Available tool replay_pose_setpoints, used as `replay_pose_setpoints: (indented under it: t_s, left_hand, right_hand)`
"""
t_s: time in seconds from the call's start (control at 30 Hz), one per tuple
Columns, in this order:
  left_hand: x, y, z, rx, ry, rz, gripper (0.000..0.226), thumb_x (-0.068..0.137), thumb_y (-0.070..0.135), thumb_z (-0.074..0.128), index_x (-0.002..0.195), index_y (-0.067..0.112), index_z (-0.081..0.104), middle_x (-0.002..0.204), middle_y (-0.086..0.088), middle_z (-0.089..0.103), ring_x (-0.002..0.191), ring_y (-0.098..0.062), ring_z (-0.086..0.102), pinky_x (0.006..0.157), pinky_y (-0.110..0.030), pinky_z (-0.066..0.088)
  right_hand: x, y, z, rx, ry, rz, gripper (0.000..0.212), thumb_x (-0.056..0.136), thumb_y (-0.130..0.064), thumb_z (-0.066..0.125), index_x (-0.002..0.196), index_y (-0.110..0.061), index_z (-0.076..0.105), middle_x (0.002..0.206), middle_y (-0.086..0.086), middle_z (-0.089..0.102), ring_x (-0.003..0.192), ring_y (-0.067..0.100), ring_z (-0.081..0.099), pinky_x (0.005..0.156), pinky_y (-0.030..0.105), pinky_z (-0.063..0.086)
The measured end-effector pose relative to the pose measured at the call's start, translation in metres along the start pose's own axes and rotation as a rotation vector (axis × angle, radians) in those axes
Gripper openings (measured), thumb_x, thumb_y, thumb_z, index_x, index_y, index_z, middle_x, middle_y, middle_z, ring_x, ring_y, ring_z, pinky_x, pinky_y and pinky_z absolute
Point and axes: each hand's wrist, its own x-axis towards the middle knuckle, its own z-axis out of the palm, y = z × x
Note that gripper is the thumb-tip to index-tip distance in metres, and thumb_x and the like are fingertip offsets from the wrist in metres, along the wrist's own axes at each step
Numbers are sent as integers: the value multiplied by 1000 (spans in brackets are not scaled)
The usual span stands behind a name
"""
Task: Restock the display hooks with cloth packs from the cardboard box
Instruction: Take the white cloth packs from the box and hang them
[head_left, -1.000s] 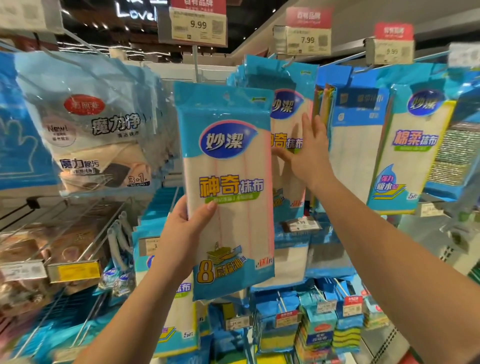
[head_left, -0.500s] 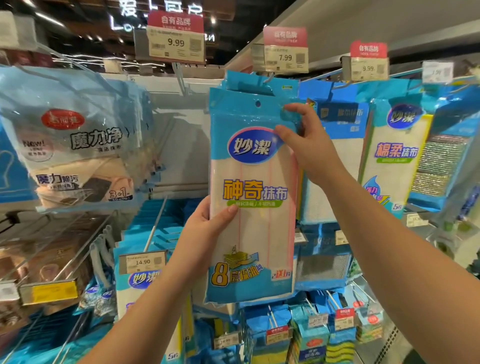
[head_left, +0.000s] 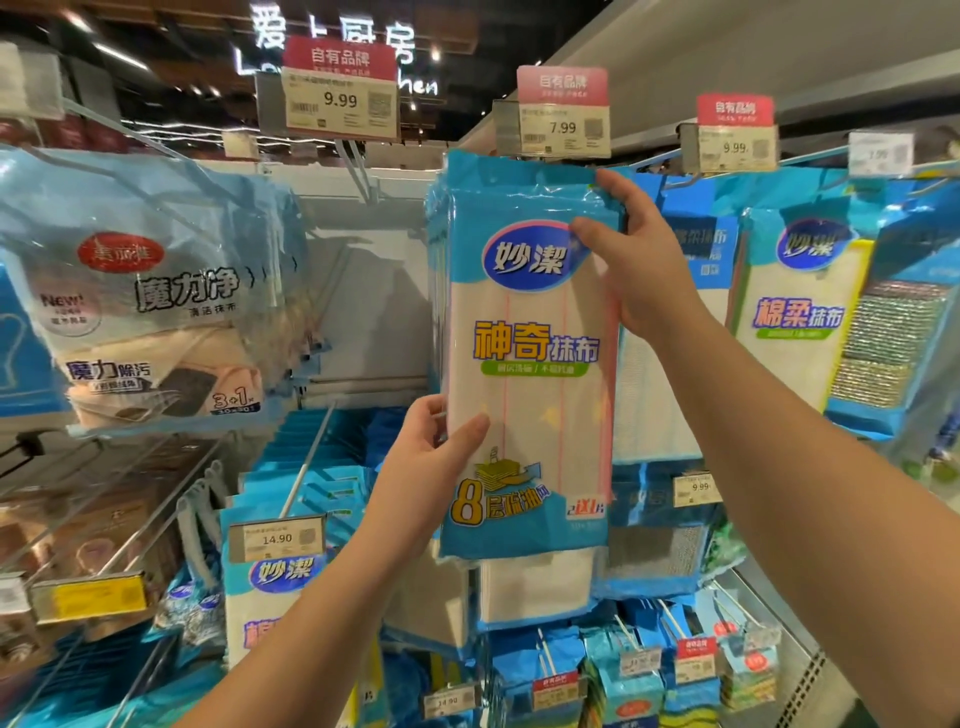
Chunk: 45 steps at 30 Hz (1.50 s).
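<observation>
A blue-and-white cloth pack (head_left: 530, 374) is held upright in front of the display, its top edge just under the 7.99 price tag (head_left: 563, 124). My left hand (head_left: 431, 467) grips its lower left edge, thumb on the front. My right hand (head_left: 628, 260) pinches its upper right corner. More packs of the same kind (head_left: 439, 249) hang directly behind it on the hook, which the pack hides. The cardboard box is out of view.
An empty hook (head_left: 358, 171) juts out under the 9.99 tag (head_left: 340, 98) to the left. Bagged cloths (head_left: 150, 291) hang far left, other cloth packs (head_left: 800, 312) to the right. Lower hooks carry more packs and a 14.90 tag (head_left: 278, 538).
Both hands have lifted the pack up and to the right, from in front of the empty hook to the 7.99 hook. My right hand went from the hanging packs to the pack's top corner.
</observation>
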Motion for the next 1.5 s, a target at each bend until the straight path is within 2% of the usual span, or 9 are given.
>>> replay_pose_setpoints:
  t_s: [0.37, 0.6, 0.73, 0.83, 0.97, 1.03, 1.13, 1.3, 1.5]
  left_hand:
    - [1, -9, -2, 70, 52, 28, 53, 87, 41, 72, 136, 36, 54, 108, 0, 72, 95, -19, 75, 87, -48, 59]
    - [3, 0, 1, 85, 156, 44, 36, 91, 30, 72, 123, 23, 57, 107, 0, 72, 85, -11, 75, 74, -35, 63]
    - [5, 1, 0, 94, 183, 46, 30, 90, 30, 74, 115, 22, 59, 103, 1, 72, 83, -10, 74, 70, -28, 62]
    - [3, -2, 2, 106, 190, 40, 27, 88, 27, 76, 109, 21, 60, 101, 0, 72, 81, -11, 74, 72, -35, 63]
    - [6, -9, 1, 154, 214, 34, 28, 86, 30, 77, 107, 21, 60, 103, 0, 70, 87, -15, 73, 75, -37, 63]
    - [10, -11, 1, 201, 240, 48, 27, 86, 31, 77, 103, 21, 59, 101, -1, 68, 88, -16, 70, 74, -33, 61]
    - [18, -17, 4, 314, 256, 53, 24, 87, 30, 76, 92, 20, 54, 92, -3, 64, 80, -14, 64, 57, -14, 49]
    - [30, -25, 8, 322, 265, -44, 24, 88, 30, 70, 92, 14, 53, 95, -11, 63, 73, -16, 56, 55, -22, 40]
    - [29, -24, 12, 462, 258, -59, 28, 88, 47, 66, 90, 24, 52, 90, 3, 59, 79, -14, 57, 60, -30, 38]
  right_hand:
    - [20, -5, -2, -57, 8, 28, 53, 91, -13, 67, 140, -20, 48, 130, -7, 53, 109, 20, 68, 87, 47, 59]
    - [34, -6, 6, -104, 7, 96, 53, 93, -13, 65, 141, -20, 46, 128, -1, 55, 105, 20, 69, 86, 45, 60]
    - [37, -7, 8, -205, 5, 89, 56, 94, -16, 64, 146, -19, 42, 134, 1, 52, 110, 19, 66, 86, 42, 60]
    - [33, -2, 7, -366, 22, 71, 58, 94, -25, 64, 147, -23, 40, 137, 0, 48, 116, 16, 60, 91, 38, 58]
    - [10, 12, 18, -708, 94, -48, 64, 92, -38, 66, 147, -22, 39, 149, 4, 26, 129, 16, 41, 99, 20, 44]
    - [-7, 27, 27, -803, 118, -87, 75, 86, -44, 71, 148, -19, 37, 157, 7, 14, 144, 21, 24, 115, 29, 30]
    - [-21, 42, 33, -827, 120, -33, 82, 86, -48, 70, 152, -21, 31, 162, 8, 7, 149, 23, 14, 119, 39, 22]
    - [-25, 47, 39, -811, 147, -1, 82, 90, -46, 67, 155, -21, 23, 160, 7, 12, 146, 26, 20, 116, 43, 27]
    - [-43, 41, 39, -953, 171, 1, 75, 90, -41, 67, 150, -15, 31, 155, 13, 24, 141, 32, 30, 115, 43, 30]
